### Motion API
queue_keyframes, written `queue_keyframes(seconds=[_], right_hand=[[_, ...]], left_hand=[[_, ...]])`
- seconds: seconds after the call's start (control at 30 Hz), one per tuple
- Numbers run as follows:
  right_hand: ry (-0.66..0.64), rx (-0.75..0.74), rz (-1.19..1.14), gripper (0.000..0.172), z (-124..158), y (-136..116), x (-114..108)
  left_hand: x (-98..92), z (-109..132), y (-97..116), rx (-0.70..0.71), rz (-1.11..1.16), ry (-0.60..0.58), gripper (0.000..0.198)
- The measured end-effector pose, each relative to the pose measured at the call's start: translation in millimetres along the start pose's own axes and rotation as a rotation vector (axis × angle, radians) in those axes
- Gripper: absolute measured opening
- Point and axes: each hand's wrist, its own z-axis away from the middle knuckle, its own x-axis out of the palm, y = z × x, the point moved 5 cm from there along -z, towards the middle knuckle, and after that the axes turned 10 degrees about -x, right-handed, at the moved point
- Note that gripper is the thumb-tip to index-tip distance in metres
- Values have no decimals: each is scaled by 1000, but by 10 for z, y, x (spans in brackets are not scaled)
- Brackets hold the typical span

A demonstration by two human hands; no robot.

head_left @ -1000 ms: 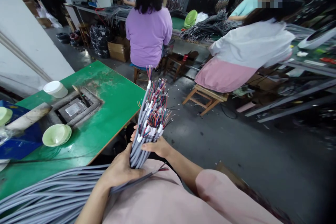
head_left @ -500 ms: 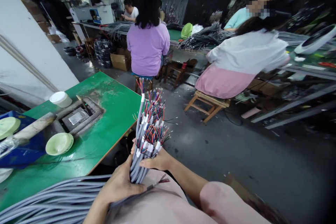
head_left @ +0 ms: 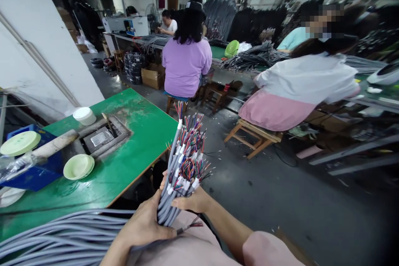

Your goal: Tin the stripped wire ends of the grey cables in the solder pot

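Note:
A thick bundle of grey cables (head_left: 168, 208) stands upright before me, its stripped ends fanning into thin red, blue, black and white wires above white collars. My left hand (head_left: 146, 220) is wrapped round the bundle from the left, thumb across its lower front. From the right, my right hand (head_left: 195, 200) grips the same bundle, thumb over the front and its other fingers mostly hidden behind. One cable end (head_left: 190, 226) lies apart, low by my left thumb, pointing right. The grey cable lengths (head_left: 62, 232) trail off left along the table edge.
On the green table (head_left: 149, 120) at left are a recessed metal pot (head_left: 98, 138), a white tub (head_left: 84, 116), a pale green bowl (head_left: 79, 166) and a blue box (head_left: 46, 170). Co-workers (head_left: 187, 66) sit at a long bench beyond, one on a wooden stool (head_left: 255, 135).
The view has tilted up and turned slightly left, so the surroundings sit lower and further right. Both hands keep their hold on the cable bundle.

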Motion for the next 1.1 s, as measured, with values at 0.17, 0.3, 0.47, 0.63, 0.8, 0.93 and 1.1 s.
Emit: queue_keyframes(seconds=[0.17,0.3,0.47,0.63,0.8,0.93,1.1], right_hand=[[13,19,-27,66,-6,-4,17],[1,20,-28,66,-9,2,6],[-25,18,15,65,-8,16,-16],[-20,15,15,66,-1,23,-15],[-32,-2,39,62,3,24,-22],[-38,-6,61,61,4,20,-28],[-57,3,75,62,7,19,-22]], left_hand=[[-9,-2,40,12,20,-12,102],[-8,9,47,4,22,-13,100],[-8,14,51,19,21,-6,104],[-13,7,37,1,16,-6,102],[-9,-5,10,-12,-12,-6,102],[-18,9,27,-13,-27,6,95],[-21,20,37,-48,-31,-11,90]])
